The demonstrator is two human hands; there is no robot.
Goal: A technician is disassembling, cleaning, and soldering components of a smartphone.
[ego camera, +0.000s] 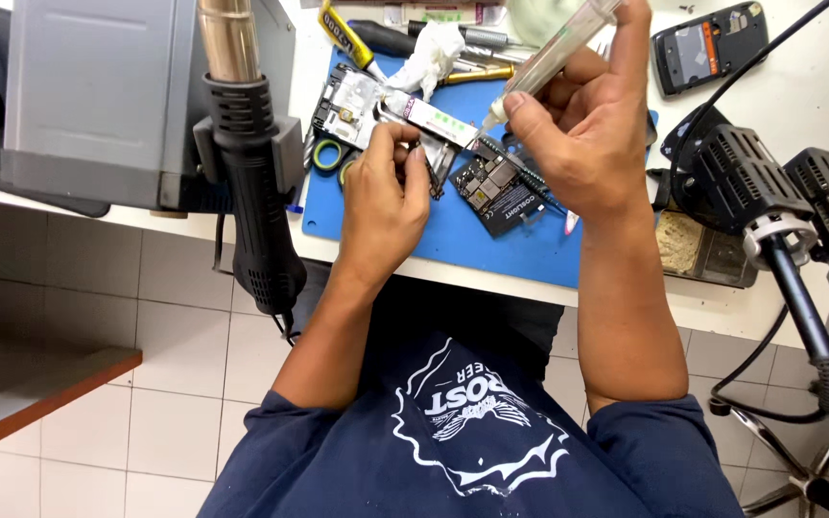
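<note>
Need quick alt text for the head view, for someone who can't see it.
The right hand aims a clear syringe at a small circuit board gripped by the left hand, above a blue mat.

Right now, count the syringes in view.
1: a clear syringe in the right hand, tip down at the small board by the left hand. Clutter may hide others.

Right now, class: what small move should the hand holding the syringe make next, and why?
Probably press the plunger gently. The right hand holds the syringe tilted, its tip just above the small part that the left hand steadies over the blue mat, so the nozzle looks already aimed.
</note>
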